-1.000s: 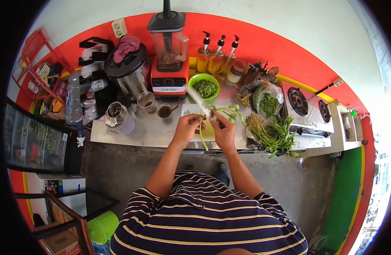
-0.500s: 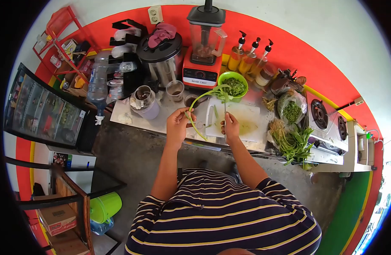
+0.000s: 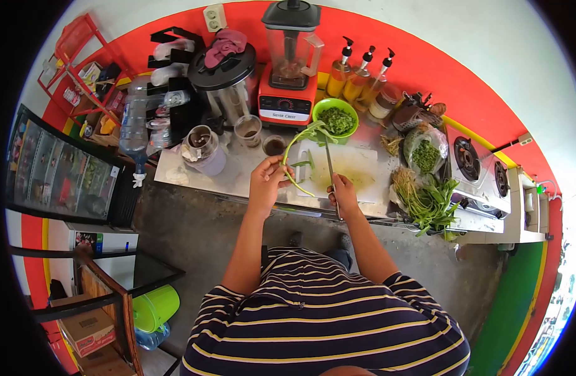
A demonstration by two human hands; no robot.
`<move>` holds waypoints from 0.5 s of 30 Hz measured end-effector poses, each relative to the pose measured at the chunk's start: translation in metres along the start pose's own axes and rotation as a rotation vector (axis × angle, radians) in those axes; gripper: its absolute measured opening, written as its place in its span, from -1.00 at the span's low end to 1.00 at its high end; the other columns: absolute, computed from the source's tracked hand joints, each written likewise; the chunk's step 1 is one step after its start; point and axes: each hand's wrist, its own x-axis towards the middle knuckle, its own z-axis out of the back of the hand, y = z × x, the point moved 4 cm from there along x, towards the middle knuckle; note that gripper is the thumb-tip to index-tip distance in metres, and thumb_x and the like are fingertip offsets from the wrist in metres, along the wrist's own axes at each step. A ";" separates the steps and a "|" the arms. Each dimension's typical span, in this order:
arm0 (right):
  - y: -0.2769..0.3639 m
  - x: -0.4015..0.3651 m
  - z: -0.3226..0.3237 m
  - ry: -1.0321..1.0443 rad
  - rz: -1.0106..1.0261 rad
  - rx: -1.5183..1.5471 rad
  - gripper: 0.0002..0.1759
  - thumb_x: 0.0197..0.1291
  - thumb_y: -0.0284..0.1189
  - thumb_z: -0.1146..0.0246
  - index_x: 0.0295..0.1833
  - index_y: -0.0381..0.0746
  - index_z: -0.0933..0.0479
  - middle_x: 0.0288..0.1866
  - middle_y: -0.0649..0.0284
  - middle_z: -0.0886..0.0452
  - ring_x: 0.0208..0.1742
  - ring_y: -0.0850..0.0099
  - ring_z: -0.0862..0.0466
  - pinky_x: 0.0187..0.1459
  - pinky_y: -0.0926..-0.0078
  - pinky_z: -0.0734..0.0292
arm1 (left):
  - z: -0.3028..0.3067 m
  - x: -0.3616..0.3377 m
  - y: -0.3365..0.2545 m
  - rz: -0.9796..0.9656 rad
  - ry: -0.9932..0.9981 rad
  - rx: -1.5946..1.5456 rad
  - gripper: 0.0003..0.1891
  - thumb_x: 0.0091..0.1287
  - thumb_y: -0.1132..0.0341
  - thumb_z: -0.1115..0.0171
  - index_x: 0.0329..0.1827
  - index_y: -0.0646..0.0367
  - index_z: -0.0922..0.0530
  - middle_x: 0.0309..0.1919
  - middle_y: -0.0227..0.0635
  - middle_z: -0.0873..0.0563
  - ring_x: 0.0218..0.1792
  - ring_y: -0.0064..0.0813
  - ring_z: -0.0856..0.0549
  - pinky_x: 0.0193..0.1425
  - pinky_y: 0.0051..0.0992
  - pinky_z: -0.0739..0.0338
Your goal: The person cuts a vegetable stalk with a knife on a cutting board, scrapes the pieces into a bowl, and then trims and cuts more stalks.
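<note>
My left hand (image 3: pixel 267 182) pinches a long curved green vegetable stem (image 3: pixel 287 158) above the near edge of the counter. Its leafy end (image 3: pixel 315 130) reaches toward the green bowl. In my right hand (image 3: pixel 344 194) is a knife (image 3: pixel 329 161), its blade pointing away from me and close to the leaves. Under the blade lies a white cutting board (image 3: pixel 367 161), stained greenish, with cut green pieces (image 3: pixel 305 163) on its left part. Just behind the board, a green bowl (image 3: pixel 317 111) holds chopped greens.
A bunch of leafy stems (image 3: pixel 429 203) and a plastic bag of chopped greens (image 3: pixel 428 155) lie right of the board, before a gas stove (image 3: pixel 466 158). Behind stand a red blender (image 3: pixel 287 100) and pump bottles (image 3: pixel 357 81). Cups (image 3: pixel 274 146) and a steel pot (image 3: pixel 228 94) are at left.
The knife has gone from nearly upright in view to slightly slanted, its blade tip nearer the leaves. My left hand still holds the stem. The whole view has shifted slightly.
</note>
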 end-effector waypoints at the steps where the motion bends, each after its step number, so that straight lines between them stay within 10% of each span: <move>1: 0.006 -0.006 0.008 -0.018 0.038 0.066 -0.54 0.50 -0.13 -0.17 0.26 -0.26 -0.43 -0.47 0.28 -0.52 -0.69 0.61 -0.35 -0.69 0.61 -0.17 | -0.009 0.002 0.003 0.053 0.017 -0.038 -0.82 0.49 0.39 -0.15 0.08 0.20 -0.55 -0.19 -0.37 -0.72 -0.10 -0.44 -0.78 0.02 -0.35 -0.73; 15: 0.095 -0.109 0.062 0.092 0.427 -0.023 -0.56 0.55 -0.34 -0.11 0.44 -0.24 -0.39 -0.44 0.32 -0.59 -0.58 0.71 -0.37 -0.55 0.72 -0.22 | -0.122 0.010 0.038 0.317 0.446 0.017 -0.67 0.41 0.47 -0.07 0.22 0.16 -0.46 -0.11 -0.37 -0.70 0.00 -0.40 -0.77 0.00 -0.37 -0.72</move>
